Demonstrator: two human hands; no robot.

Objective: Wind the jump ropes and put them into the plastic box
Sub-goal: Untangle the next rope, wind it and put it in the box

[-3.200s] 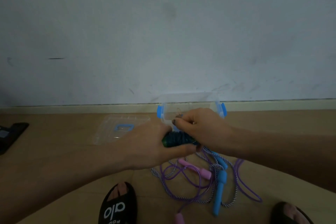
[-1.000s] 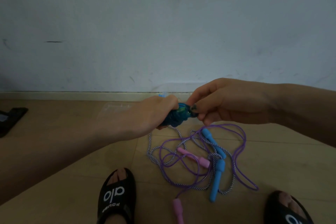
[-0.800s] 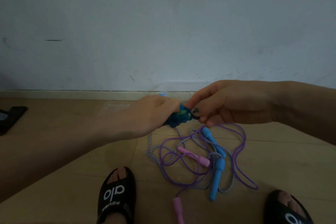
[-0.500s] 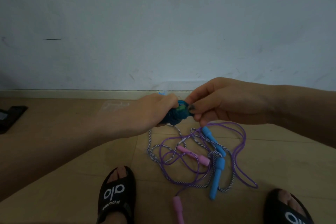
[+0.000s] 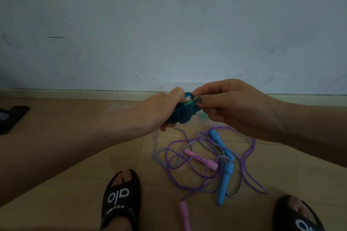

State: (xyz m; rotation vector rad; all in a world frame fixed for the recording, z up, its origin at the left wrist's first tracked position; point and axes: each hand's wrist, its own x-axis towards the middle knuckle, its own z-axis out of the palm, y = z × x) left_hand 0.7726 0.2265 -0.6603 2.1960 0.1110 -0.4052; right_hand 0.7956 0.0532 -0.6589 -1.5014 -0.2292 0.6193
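Since a moment ago a loose loop has been drawn up at twelve o'clock of the wound dark-blue rope bundle [image 5: 179, 115], gripped in the left hand [image 5: 159, 110] and pinched by the right hand [image 5: 223, 103], so tucking seems nearly finished, the plastic box hidden behind both hands.

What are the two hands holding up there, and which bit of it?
A wound-up dark blue-green jump rope. The left hand grips the coiled bundle round its middle; the right hand pinches the rope's end at the bundle's top.
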